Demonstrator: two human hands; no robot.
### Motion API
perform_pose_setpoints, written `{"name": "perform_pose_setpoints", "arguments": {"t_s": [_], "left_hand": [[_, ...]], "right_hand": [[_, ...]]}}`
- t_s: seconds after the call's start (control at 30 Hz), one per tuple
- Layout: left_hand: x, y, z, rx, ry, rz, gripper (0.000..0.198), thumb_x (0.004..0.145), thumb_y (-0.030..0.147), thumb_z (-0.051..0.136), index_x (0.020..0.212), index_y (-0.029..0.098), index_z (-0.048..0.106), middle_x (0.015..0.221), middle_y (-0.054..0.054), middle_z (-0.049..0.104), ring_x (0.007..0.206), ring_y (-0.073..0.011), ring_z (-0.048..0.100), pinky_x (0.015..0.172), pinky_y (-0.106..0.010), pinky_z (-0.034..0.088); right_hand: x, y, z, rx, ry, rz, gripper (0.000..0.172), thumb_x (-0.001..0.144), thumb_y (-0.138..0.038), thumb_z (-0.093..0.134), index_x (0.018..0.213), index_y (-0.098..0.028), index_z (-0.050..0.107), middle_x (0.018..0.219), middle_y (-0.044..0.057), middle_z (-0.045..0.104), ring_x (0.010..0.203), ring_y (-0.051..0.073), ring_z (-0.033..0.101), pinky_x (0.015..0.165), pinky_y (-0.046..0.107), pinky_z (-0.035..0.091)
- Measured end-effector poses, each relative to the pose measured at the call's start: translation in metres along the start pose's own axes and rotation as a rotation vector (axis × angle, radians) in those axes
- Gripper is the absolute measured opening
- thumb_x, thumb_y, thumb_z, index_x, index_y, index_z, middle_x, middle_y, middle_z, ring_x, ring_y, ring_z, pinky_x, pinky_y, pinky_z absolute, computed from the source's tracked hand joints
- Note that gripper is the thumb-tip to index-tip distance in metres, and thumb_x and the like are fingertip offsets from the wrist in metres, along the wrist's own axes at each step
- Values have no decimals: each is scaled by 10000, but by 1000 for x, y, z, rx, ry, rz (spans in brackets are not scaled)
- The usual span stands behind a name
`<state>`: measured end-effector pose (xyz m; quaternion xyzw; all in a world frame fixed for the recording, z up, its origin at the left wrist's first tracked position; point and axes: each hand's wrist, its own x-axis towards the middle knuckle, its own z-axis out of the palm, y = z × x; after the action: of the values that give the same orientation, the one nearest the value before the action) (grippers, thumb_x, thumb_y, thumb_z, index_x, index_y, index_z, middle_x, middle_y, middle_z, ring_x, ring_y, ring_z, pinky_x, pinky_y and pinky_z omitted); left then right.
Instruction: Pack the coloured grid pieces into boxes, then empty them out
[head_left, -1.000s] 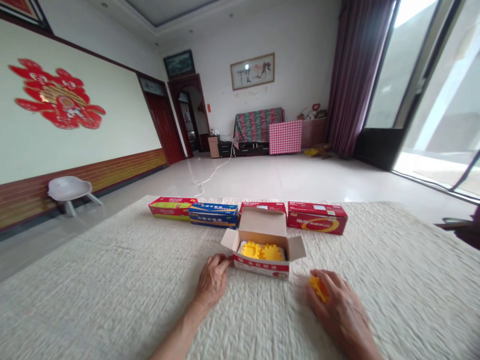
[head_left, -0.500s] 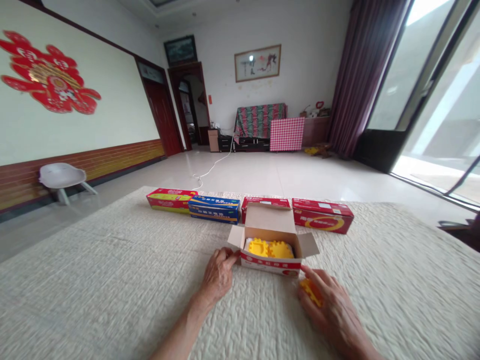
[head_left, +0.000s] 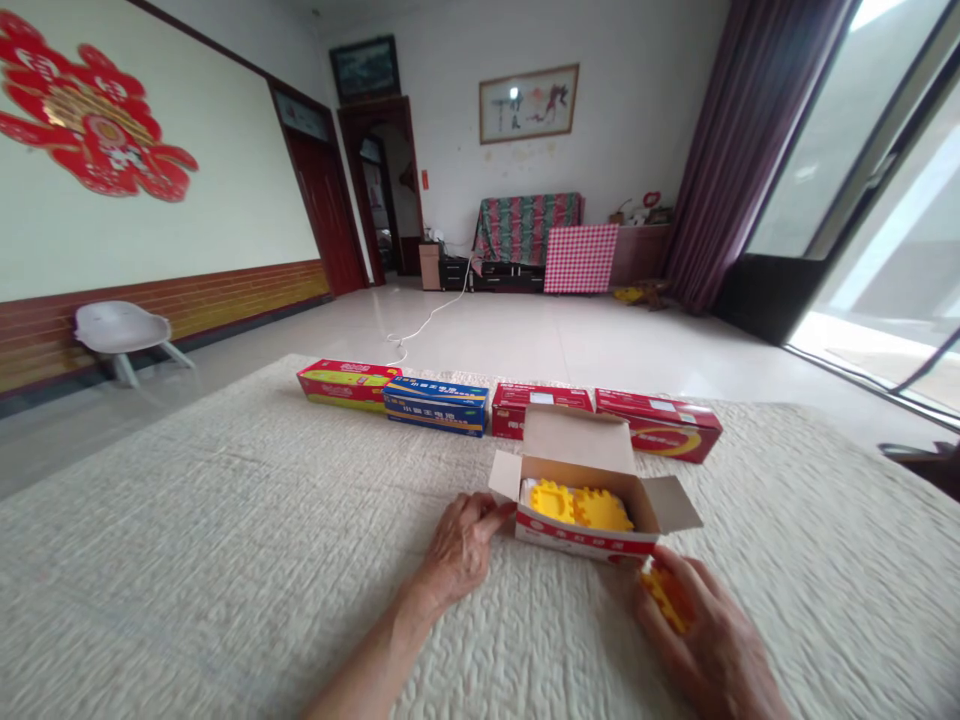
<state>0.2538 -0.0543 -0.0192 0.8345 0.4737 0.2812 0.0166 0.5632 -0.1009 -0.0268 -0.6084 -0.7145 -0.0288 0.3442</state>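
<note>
The left hand (head_left: 459,548), fingers close together, touches the open red-and-white cardboard box (head_left: 577,445); the right hand (head_left: 705,640), just beside the box, seems to grip a yellow toothed plastic piece (head_left: 664,600).

Open cardboard box (head_left: 577,445), red-and-white print on front, back lid standing up, side flaps splayed out. Sits a bit skewed on quilted cover (head_left: 225,560). Two yellow gear pieces (head_left: 551,500) inside, lying flat side by side, teeth touching, something white tucked next to them. Another yellow gear piece (head_left: 666,598) cupped in right hand (head_left: 712,640), just off box's front right corner, partly hidden by fingers. Left hand (head_left: 459,548) down on cover, fingertips against box's left end.
</note>
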Motion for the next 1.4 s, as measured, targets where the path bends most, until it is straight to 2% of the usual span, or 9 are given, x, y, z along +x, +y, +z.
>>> {"name": "perform_pose_setpoints", "arguments": {"t_s": [0.2, 0.37, 0.5, 0.7, 0.83, 1.0, 1.07, 1.23, 1.4], "left_hand": [[-17, 5, -7, 28, 72, -137, 428, 855, 35, 411, 1201, 146, 638, 1160, -118, 655, 1089, -234, 581, 959, -411, 510], [-50, 21, -8, 148, 104, -321, 374, 894, 96, 440, 1211, 139, 633, 1316, -129, 613, 1240, -259, 542, 1047, -438, 474], [-66, 29, -4, 204, 132, -354, 380, 896, 83, 409, 1195, 123, 639, 1312, -136, 617, 1235, -249, 559, 1035, -423, 497], [-50, 40, 0, 214, 205, -333, 350, 865, 56, 410, 1059, 164, 680, 1170, -104, 675, 1106, -226, 622, 952, -385, 546], [-40, 50, 0, 177, 184, -317, 349, 850, 25, 412, 994, 178, 691, 1119, -86, 684, 1020, -219, 624, 885, -364, 559], [-41, 53, -1, 138, 177, -284, 337, 848, 26, 420, 948, 196, 693, 1056, -77, 686, 953, -218, 620, 828, -357, 555], [-41, 52, -1, 132, 164, -291, 322, 848, 31, 428, 927, 197, 692, 1032, -78, 685, 936, -222, 621, 816, -360, 552], [-40, 50, -1, 106, 155, -320, 317, 859, 40, 428, 913, 194, 700, 1009, -79, 685, 915, -224, 620, 815, -376, 546], [-40, 44, -2, -24, 199, -341, 316, 873, 70, 425, 928, 196, 709, 990, -74, 695, 919, -212, 633, 828, -360, 543]], "right_hand": [[-7, -2, -9, -23, 30, 32, 440, 891, -514, 497, 1227, -233, 536, 1193, 113, 608, 965, 259, 678, 785, 379, 577], [-22, -2, -18, -1, 46, 35, 393, 895, -499, 506, 1163, -217, 563, 1213, 118, 598, 949, 251, 684, 775, 371, 592], [-26, 0, -18, 15, 70, 31, 389, 897, -496, 520, 1159, -213, 574, 1214, 121, 611, 1021, 274, 660, 841, 412, 583], [-23, -2, -22, 51, 53, -29, 348, 902, -421, 554, 1181, -213, 573, 1231, 127, 639, 1096, 287, 632, 908, 475, 560], [-22, -6, -24, 77, 71, -40, 332, 909, -402, 551, 1181, -214, 583, 1250, 126, 641, 1124, 287, 621, 924, 484, 553], [-24, -5, -25, 100, 67, -15, 337, 921, -368, 544, 1226, -226, 551, 1290, 124, 617, 1153, 283, 605, 946, 481, 542], [-26, -9, -29, 130, 109, 22, 339, 922, -359, 547, 1236, -233, 541, 1313, 126, 601, 1174, 287, 595, 955, 485, 535], [-24, -37, -50, 203, 249, 11, 371, 914, -302, 548, 1277, -237, 508, 1390, 155, 543, 1244, 321, 558, 982, 537, 502], [19, -73, -62, 257, 153, -117, 320, 909, -272, 523, 1227, -244, 541, 1405, 153, 541, 1227, 309, 587, 953, 512, 532]]}}
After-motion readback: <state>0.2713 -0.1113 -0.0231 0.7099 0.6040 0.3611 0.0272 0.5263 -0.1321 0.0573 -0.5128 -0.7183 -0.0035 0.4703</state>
